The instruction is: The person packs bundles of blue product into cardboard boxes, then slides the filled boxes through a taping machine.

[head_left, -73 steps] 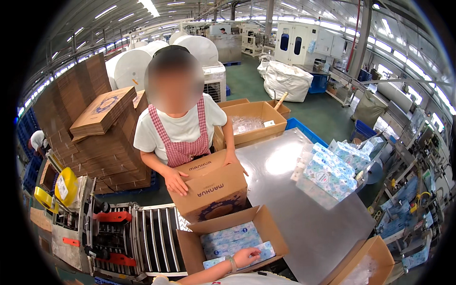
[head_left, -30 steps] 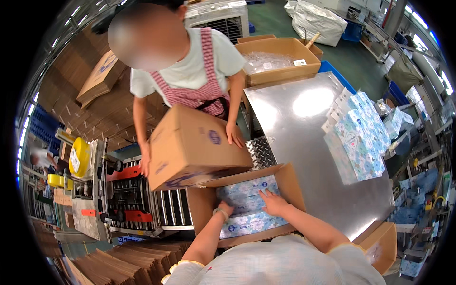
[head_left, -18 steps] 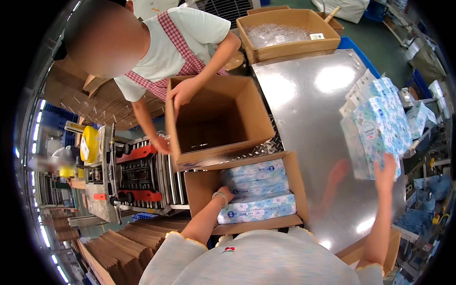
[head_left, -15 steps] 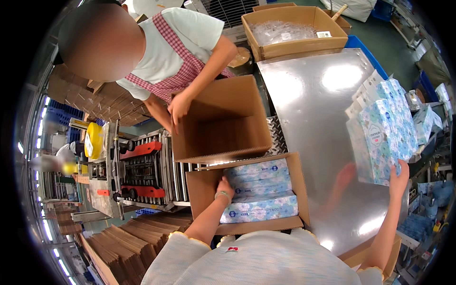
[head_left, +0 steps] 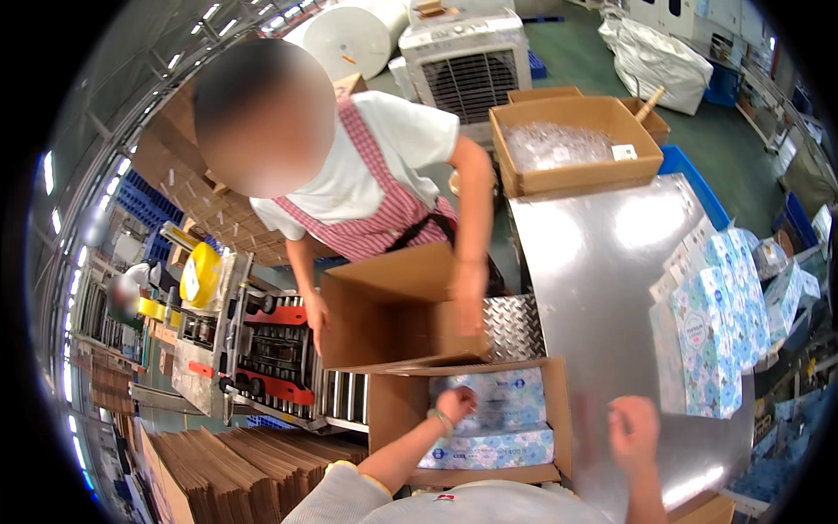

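At the lower centre, the left hand (head_left: 456, 403) is curled over blue floral packs (head_left: 497, 450) lying in an open carton (head_left: 559, 419); whether it grips one, I cannot tell. Lower right, the blurred right hand (head_left: 635, 428) is loosely curled over a shiny metal table (head_left: 585, 297), finger contact unclear. More packs (head_left: 711, 341) stand along the table's right side. Mid-left, a co-worker (head_left: 367, 192) is at a second carton (head_left: 375, 323) beside rollers (head_left: 349, 397). Beyond, an air cooler (head_left: 463, 74) stands on green floor (head_left: 567, 52).
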A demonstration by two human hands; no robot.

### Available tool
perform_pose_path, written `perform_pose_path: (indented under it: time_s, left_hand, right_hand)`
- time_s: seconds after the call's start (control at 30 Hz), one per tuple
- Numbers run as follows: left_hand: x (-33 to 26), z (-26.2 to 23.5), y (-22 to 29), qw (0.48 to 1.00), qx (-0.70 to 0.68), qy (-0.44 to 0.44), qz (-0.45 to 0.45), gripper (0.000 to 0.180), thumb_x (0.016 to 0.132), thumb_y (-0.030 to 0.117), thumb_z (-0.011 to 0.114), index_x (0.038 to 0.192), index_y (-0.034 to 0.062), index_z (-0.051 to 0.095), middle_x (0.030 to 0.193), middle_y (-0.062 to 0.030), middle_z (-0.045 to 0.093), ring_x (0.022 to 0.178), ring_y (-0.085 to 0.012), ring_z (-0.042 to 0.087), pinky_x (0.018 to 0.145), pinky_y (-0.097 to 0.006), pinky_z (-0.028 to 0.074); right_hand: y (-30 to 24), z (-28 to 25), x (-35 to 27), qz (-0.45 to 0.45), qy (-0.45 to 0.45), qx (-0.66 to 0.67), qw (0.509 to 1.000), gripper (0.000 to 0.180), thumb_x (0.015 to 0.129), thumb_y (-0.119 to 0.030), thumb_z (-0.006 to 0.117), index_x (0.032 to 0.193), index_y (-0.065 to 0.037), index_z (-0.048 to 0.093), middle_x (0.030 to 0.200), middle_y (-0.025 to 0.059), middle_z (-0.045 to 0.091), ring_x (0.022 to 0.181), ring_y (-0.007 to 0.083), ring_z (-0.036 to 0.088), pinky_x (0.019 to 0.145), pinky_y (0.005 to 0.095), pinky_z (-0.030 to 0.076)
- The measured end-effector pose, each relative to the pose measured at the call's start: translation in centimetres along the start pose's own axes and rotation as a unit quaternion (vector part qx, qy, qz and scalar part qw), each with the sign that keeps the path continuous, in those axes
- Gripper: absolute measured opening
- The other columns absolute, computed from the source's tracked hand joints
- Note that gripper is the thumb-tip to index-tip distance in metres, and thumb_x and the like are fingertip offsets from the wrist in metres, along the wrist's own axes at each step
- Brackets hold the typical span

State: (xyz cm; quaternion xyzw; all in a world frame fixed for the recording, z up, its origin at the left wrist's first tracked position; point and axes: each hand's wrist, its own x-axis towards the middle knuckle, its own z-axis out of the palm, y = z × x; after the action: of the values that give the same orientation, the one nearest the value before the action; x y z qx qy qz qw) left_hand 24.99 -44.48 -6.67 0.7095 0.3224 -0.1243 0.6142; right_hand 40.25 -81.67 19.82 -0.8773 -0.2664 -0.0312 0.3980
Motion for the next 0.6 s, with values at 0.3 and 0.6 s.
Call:
perform_pose_path:
  time_s: [0.3, 0.6]
  left_hand:
    - [-11.2, 1.6, 12.6, 0.965, 0.015, -0.237, 0.110, 0.018, 0.101, 0.022, 0.065, 0.101, 0.0041, 0.069, 0.093, -0.0058, 0.073, 0.081, -0.0149, 0.070, 0.071, -0.030, 0.056]
    - [-4.0, 1.0, -0.8, 0.809, 0.541, -0.101, 0.206, 0.055, 0.097, 0.045, 0.057, 0.137, 0.0075, 0.058, 0.138, -0.0165, 0.061, 0.124, -0.0401, 0.058, 0.106, -0.045, 0.047]
  right_hand:
    - [-3.2, 11.9, -2.5, 0.179, -0.279, 0.198, 0.922, 0.042, 0.088, -0.003, 0.067, 0.129, -0.003, 0.059, 0.093, 0.0125, 0.070, 0.080, 0.0210, 0.070, 0.075, 0.0330, 0.057]
    - [16.6, -2.0, -20.8, 0.474, 0.052, 0.278, 0.834, 0.034, 0.083, 0.004, 0.061, 0.117, -0.001, 0.058, 0.085, 0.0123, 0.069, 0.073, 0.0228, 0.071, 0.059, 0.0337, 0.058]
